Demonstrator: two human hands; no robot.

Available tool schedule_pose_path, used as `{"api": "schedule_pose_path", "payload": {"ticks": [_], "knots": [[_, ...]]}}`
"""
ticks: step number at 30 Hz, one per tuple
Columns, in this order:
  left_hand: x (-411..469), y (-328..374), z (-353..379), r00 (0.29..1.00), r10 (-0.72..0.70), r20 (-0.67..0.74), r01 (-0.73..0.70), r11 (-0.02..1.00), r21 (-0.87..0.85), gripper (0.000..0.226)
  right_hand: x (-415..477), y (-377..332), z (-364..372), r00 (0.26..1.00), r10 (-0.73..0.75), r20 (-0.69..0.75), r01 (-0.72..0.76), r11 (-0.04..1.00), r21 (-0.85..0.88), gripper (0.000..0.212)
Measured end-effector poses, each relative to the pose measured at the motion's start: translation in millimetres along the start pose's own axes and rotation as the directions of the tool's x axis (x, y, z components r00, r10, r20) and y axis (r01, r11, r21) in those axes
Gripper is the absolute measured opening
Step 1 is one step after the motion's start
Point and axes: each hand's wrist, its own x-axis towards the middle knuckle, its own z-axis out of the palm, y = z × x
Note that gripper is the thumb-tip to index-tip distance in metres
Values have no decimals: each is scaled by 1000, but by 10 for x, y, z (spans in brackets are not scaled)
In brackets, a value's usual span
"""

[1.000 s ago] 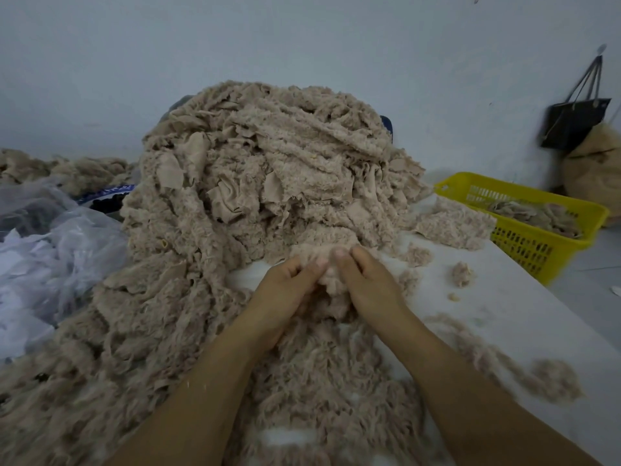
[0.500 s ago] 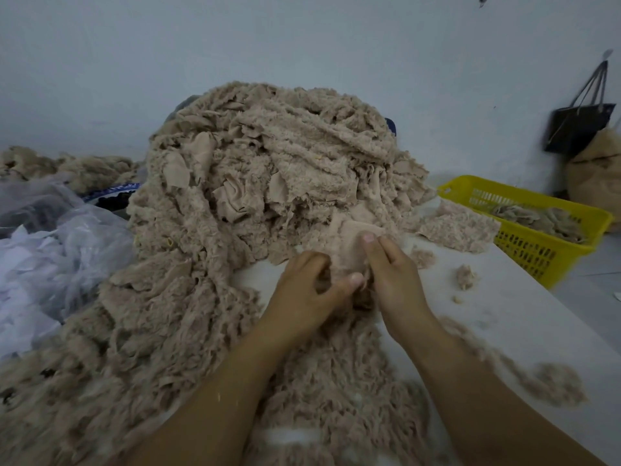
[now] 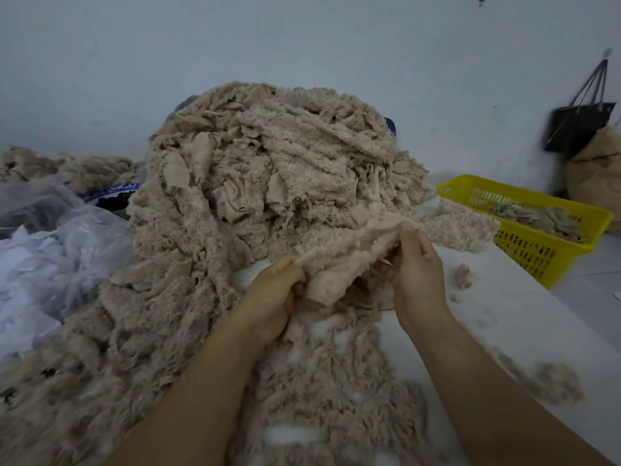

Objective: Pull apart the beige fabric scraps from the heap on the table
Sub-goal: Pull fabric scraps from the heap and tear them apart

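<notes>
No text, label, number or sign can be read; pale marks on the blue strip (image 3: 116,189) at left are too blurred.

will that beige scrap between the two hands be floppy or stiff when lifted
Probably floppy: the scrap sags and folds between the left hand and the right hand. Likely light, since a mere pinch holds it up. Its fuzzy edges may snag on the heap and shed fluff, like the bits on the table.
</notes>
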Motion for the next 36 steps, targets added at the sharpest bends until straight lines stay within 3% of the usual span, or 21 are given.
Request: {"api": "schedule_pose_path", "payload": {"ticks": [3, 6, 8, 11, 15, 17, 19, 22, 24, 26, 29, 32, 34, 36], "knots": [[10, 26, -51, 995, -2, 95, 31, 955, -295, 21, 5, 11, 0, 1000, 4, 9, -5, 1000, 8, 54], [-15, 55, -75, 992, 21, 123, 28, 923, -384, 31, -4, 19, 2, 1000, 17, 25, -16, 999, -30, 38], [-9, 56, -89, 993, 9, 120, 40, 916, -400, 32, -11, 19, 3, 997, 5, 83, 1, 997, -72, 22], [22, 31, -70, 987, -23, 161, 76, 939, -335, 42, -101, 21, 44, 973, -52, 224, 98, 975, -198, 41], [-47, 34, -22, 935, 5, 355, 69, 978, -196, 72, -310, 31, 246, 843, -35, 537, 323, 832, -452, 30], [-60, 47, -19, 954, 31, 299, 31, 980, -199, 65, -369, 56, 285, 777, -31, 629, 421, 769, -482, 25], [-34, 57, -25, 984, 69, 166, -27, 969, -246, 43, -360, 99, 250, 721, 4, 692, 466, 737, -490, 20], [13, 54, -61, 997, 71, 35, -54, 930, -363, 34, -313, 158, 156, 673, 137, 727, 474, 674, -566, 35], [10, 57, -65, 997, 75, 33, -56, 923, -382, 37, -294, 161, 128, 676, 175, 715, 456, 663, -593, 37], [-15, 61, -48, 994, 92, 62, -66, 939, -338, 45, -297, 149, 139, 724, 141, 675, 408, 701, -584, 42], [-46, 1, 16, 981, 160, 107, -148, 983, -113, 43, -287, 133, 158, 844, 120, 522, 201, 833, -515, 50], [-95, -69, 103, 970, 163, 181, -188, 974, 128, 20, -270, 164, 153, 879, 186, 440, 27, 900, -434, 50], [-107, -86, 122, 967, 149, 206, -189, 963, 192, 27, -236, 158, 147, 912, 164, 377, -32, 942, -333, 31], [-109, -86, 109, 963, 140, 232, -190, 959, 210, 36, -228, 97, 171, 945, 133, 300, -54, 964, -260, 40]]}}
